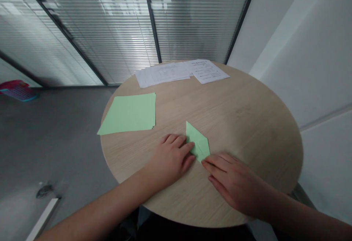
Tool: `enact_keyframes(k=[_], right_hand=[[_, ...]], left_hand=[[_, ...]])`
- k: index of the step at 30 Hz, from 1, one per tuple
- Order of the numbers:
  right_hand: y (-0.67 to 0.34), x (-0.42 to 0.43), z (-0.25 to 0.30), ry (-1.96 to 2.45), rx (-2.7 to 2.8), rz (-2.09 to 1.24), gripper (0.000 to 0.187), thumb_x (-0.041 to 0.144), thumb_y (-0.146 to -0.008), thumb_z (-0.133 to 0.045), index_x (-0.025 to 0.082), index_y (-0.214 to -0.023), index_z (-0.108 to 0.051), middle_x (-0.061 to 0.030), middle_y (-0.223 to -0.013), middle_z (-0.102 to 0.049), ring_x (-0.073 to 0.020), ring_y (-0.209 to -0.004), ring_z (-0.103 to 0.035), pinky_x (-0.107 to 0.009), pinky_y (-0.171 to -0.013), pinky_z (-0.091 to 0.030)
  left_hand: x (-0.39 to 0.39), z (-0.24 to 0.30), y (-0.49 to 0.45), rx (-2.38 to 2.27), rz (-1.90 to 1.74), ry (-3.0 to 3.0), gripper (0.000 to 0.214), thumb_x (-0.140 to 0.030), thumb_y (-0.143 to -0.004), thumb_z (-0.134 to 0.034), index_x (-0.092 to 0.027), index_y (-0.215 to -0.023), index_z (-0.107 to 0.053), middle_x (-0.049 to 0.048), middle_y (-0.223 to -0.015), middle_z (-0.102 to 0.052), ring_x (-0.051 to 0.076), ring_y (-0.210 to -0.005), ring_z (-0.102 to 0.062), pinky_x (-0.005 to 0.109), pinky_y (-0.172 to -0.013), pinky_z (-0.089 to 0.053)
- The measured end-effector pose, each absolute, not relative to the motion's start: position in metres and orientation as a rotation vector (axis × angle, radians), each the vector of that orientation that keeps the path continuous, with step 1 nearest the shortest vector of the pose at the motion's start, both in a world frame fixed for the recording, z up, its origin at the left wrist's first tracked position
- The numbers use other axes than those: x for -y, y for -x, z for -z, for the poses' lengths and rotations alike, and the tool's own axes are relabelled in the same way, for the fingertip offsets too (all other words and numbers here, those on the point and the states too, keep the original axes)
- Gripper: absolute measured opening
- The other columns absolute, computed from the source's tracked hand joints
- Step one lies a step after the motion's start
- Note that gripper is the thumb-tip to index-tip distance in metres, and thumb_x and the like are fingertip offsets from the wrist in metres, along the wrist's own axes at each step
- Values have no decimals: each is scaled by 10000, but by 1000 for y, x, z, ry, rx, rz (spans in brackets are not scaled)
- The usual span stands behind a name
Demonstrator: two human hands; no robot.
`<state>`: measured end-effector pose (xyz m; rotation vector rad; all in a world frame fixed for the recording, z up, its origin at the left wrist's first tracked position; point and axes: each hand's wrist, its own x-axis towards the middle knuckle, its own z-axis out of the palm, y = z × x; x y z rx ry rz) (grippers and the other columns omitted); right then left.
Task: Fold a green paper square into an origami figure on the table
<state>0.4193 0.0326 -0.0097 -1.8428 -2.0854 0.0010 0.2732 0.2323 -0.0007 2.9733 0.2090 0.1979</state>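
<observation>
A small folded piece of green paper point(198, 142) lies on the round wooden table in front of me, with a pointed top and crease lines across it. My left hand point(172, 156) rests palm down at its left edge, index finger and thumb spread on the paper, the other fingers on the tabletop. At the paper's lower right corner, the fingertips of my right hand point(231, 178) touch the edge. Its fingers are stretched out side by side and the thumb is apart from them. Neither hand pinches the paper.
A stack of green paper sheets point(132, 112) lies at the left of the table point(255, 123), one corner at its edge. White printed sheets point(165, 74) lie along the far edge. A red and blue basket point(19, 91) stands on the floor; a white wall is right.
</observation>
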Motion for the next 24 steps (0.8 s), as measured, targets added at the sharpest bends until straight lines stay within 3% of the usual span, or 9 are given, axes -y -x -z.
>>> enact_keyframes(k=[7, 12, 18, 24], right_hand=[[-444, -27, 16, 1715, 2173, -32, 313, 184, -956, -599, 122, -1245, -701, -145, -1215, -742, -303, -1124, -663, -500, -1025, -539], [-431, -24, 16, 1762, 2134, 11, 326, 217, -968, -598, 115, -1261, -699, -157, -1211, -741, -323, -1110, -658, -547, -1018, -526], [-458, -44, -1, 1624, 2192, -289, 270, 153, -1012, -517, 148, -1127, -762, -112, -1045, -773, -239, -967, -700, -392, -885, -545], [-488, -79, 8, 1640, 2201, -394, 136, 164, -953, -678, 180, -1002, -804, -72, -946, -758, -197, -882, -690, -315, -795, -499]], left_hand=[[-234, 13, -274, -38, -369, -2982, 361, -314, -1044, -533, -156, -1341, -664, 162, -1441, -616, 338, -1326, -553, 544, -1110, -454], [-221, 14, -256, -33, -303, -2963, 435, -341, -1049, -517, -108, -1407, -599, 149, -1390, -644, 310, -1275, -574, 497, -1138, -443], [-217, 12, -259, -59, -197, -2951, 490, -420, -1040, -528, -132, -1436, -555, 134, -1440, -608, 330, -1326, -531, 536, -1168, -394], [-215, 10, -262, -99, -214, -2946, 456, -389, -1032, -550, -141, -1415, -562, 133, -1402, -635, 320, -1281, -562, 521, -1120, -433]])
